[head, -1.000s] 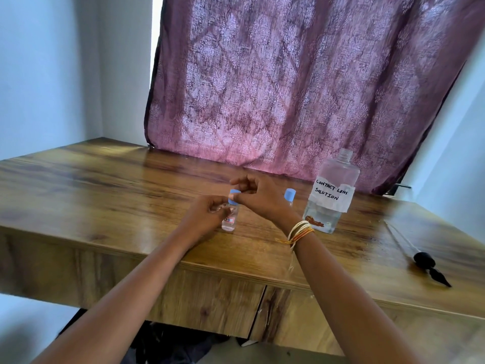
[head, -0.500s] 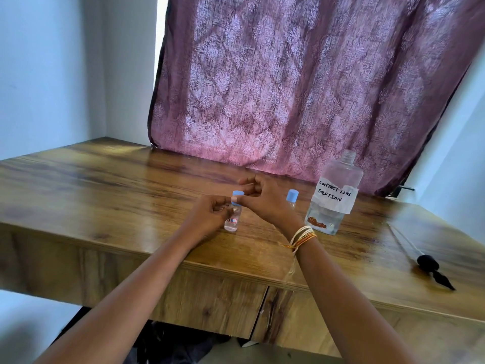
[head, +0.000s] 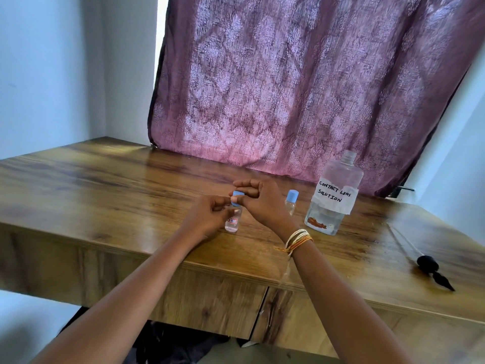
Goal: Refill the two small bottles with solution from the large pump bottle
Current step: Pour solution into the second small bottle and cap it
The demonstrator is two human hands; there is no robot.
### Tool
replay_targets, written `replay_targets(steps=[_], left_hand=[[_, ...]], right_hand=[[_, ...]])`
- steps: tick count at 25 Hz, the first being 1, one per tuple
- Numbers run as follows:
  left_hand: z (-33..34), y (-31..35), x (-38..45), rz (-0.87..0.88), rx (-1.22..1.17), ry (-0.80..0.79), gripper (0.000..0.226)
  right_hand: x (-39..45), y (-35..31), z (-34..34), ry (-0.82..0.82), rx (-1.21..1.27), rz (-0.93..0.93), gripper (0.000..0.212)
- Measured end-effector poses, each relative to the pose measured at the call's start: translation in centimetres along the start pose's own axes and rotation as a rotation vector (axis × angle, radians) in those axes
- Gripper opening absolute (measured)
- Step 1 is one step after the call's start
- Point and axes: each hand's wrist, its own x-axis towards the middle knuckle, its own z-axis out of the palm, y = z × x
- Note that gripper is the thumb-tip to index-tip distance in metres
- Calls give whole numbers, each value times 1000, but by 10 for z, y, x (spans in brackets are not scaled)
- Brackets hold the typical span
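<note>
A small clear bottle (head: 232,223) with a red-edged label stands on the wooden table (head: 105,195). My left hand (head: 207,216) grips its body. My right hand (head: 258,199) pinches its blue cap (head: 237,195) from above. A second small bottle (head: 290,203) with a blue cap stands upright just right of my right hand, partly hidden by it. The large clear bottle (head: 333,195), labelled "contact lens solution", stands further right with its neck open and a little liquid at the bottom. Its black pump head with the long tube (head: 427,265) lies on the table at the right.
A purple patterned curtain (head: 301,82) hangs behind the table. Pale walls close in on the left and right. The table's front edge (head: 210,269) runs just below my wrists, with dark cloth underneath.
Both hands stay on the same small bottle, with only slight shifts of the fingers on the cap. The view has shifted a little.
</note>
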Motion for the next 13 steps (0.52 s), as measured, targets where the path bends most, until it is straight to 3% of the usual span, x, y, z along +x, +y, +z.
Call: replay_targets(steps=[3,8,13], left_hand=[[0,3,-1,17,27,33,19],[0,7,-4,58,102,70,28],[1,10,-6,24,179,104,28]], right_hand=[[-1,3,0,27,37,-10,32],[-19,26,1,-149,85,123,69],[-27,41,15,-58,-117,109,52]])
